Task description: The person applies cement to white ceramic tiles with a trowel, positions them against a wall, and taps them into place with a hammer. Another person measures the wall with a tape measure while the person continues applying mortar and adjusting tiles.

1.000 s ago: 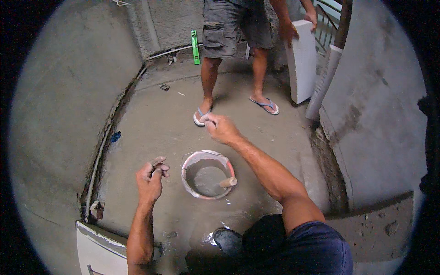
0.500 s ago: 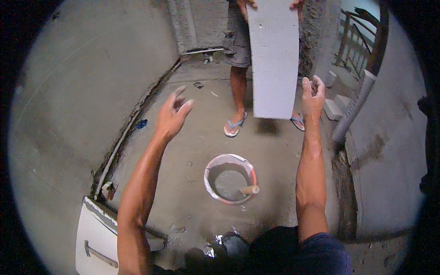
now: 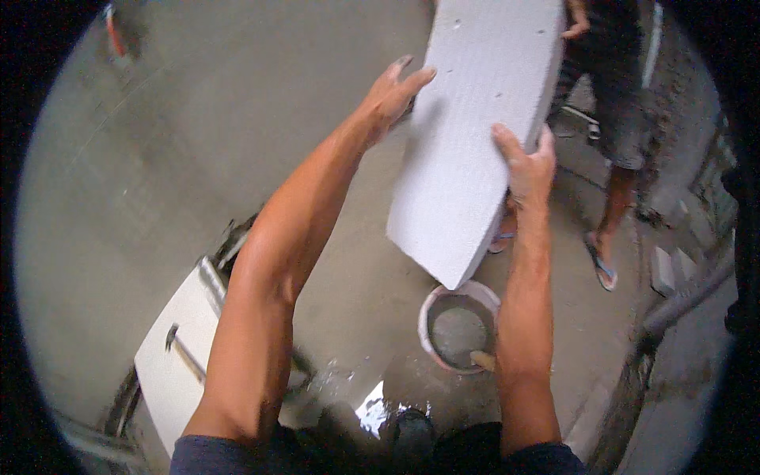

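The room is a bare space of grey concrete, with a rough floor (image 3: 356,301) and a plastered wall (image 3: 158,158) that curves up at nine o'clock. In the upper middle, a large white rectangular block of light, porous material (image 3: 475,134) is in the air, tilted, with its lower corner pointing down toward six o'clock. The person's left hand (image 3: 392,95) lies against the left long edge of the block, at about ten o'clock from its centre; the fingers are stretched and spread, pressing flat and not closed around anything. The right hand (image 3: 526,170) is on the right long edge, at about four o'clock from the centre of the block, with fingers curled over the face and the thumb side at the edge, so it grips the block. At one o'clock, the hand of a second person (image 3: 576,22) holds the top of the same block; this person stands behind it in dark shorts and blue sandals (image 3: 604,271).

Directly under the low corner of the block, at six o'clock, a round white bucket with grey mortar inside (image 3: 459,328) stands on the floor, and a wooden handle (image 3: 483,360) leans out of it. At eight o'clock, a flat white board (image 3: 178,348) lies on the ground, with a small hammer (image 3: 184,355) resting on it. Wet patches shine on the floor near the bottom edge.
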A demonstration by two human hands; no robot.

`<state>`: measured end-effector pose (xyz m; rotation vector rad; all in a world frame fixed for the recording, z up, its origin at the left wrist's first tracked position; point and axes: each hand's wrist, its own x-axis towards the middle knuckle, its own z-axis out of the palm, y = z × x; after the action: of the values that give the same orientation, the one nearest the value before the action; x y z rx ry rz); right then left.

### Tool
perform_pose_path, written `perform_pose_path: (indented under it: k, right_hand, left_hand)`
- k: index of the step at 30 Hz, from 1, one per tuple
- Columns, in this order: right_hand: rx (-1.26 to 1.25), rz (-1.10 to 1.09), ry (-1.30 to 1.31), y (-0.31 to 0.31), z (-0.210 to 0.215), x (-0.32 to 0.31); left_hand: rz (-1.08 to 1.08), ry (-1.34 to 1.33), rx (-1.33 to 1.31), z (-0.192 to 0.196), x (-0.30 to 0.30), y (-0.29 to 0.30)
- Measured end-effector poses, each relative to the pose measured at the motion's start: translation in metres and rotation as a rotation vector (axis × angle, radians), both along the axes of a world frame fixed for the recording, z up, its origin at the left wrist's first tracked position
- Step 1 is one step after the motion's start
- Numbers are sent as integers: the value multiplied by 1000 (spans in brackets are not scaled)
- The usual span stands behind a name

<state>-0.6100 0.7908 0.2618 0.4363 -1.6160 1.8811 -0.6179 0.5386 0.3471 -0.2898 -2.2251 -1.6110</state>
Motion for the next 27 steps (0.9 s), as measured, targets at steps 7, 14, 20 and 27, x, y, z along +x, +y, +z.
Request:
perform_pose_path:
  k: [7, 14, 20, 27]
  right_hand:
    - [-117, 213, -40, -10, -19, 61]
    - [-226, 561, -120, -21, -56, 101]
    - [-197, 796, -127, -60, -77, 122]
    - [-32, 904, -54, -102, -120, 144]
  left_hand:
    - [110, -215, -36, 34, 3, -51]
    - [-326, -54, 81, 34, 66, -54]
    - [3, -129, 74, 29, 145, -60]
    - [312, -37, 137, -31, 260, -95]
